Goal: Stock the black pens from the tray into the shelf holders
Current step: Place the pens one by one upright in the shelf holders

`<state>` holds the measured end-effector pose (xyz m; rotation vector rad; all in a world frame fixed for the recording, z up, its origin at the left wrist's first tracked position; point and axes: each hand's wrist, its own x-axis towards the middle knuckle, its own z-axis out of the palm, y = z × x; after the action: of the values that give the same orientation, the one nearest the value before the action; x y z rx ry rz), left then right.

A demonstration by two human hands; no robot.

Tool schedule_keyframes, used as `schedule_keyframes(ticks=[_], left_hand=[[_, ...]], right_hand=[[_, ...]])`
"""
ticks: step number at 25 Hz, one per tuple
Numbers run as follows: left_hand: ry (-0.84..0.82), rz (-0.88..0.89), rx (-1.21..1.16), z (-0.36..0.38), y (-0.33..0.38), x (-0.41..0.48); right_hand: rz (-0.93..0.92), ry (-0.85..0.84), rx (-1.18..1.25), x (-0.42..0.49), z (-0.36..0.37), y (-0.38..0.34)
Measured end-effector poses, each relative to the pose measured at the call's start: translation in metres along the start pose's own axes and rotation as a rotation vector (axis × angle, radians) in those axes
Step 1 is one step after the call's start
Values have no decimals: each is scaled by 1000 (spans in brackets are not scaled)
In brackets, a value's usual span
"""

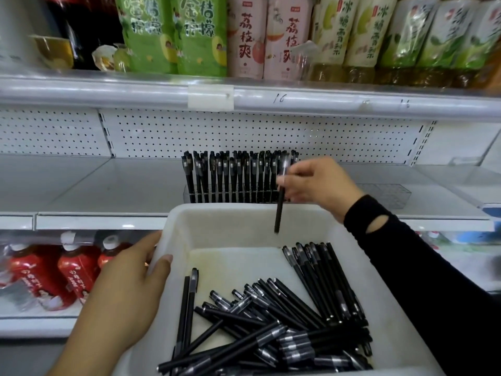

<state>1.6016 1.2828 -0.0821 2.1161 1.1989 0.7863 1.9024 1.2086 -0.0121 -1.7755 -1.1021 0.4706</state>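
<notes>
A grey metal shelf [113, 185] with a dotted back panel fills the middle of the view, with drink bottles [244, 36] lined up on the level above and red-labelled bottles [54, 272] on the level below. In front of the shelf a white plastic tray [233, 226] is held up against its edge. The left hand [130, 291] grips the tray's left wall, thumb over the rim and fingers on the outside. A loose heap of black pens [284, 321] lies across the tray floor, mostly toward the near and right side. On the shelf, just behind the tray, a clear holder [189, 195] stands packed with a row of upright pens [233, 175], caps up. A second clear holder [387, 194] sits further right on the same shelf. The right hand [314, 183], in a black sleeve [406, 253], pinches 1 pen [279, 210] near its cap, upright, tip pointing down over the tray's far wall, just in front of the right end of the filled holder.
</notes>
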Motion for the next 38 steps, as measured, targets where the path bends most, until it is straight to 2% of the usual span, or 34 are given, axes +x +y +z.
schedule_keyframes(ticks=[2,5,7,12,20,25,28,33,35,38], left_hand=[[-8,-2,-9,1,0,1],[-20,-10,-17,4,-1,2],[-10,-8,-10,5,-2,3],[-17,-23,-44,5,-2,3],[-23,-18,-45,6,-3,3],[-23,-17,-44,7,-4,4],[-26,-16,-48,6,-3,4],[-23,-20,-52,7,-3,2],[-19,-17,-53,7,-4,2],[-22,-32,-47,6,-4,3]], right_hand=[[-45,193,19,23,-3,2],[-69,395,17,59,-2,17],[-77,471,0,77,1,29],[-101,537,-59,100,16,46],[-105,513,-182,115,24,58],[133,255,-606,124,22,61],[216,218,-622,126,23,62],[252,167,-702,121,16,65],[230,168,-683,113,10,59],[-6,314,-662,79,9,31]])
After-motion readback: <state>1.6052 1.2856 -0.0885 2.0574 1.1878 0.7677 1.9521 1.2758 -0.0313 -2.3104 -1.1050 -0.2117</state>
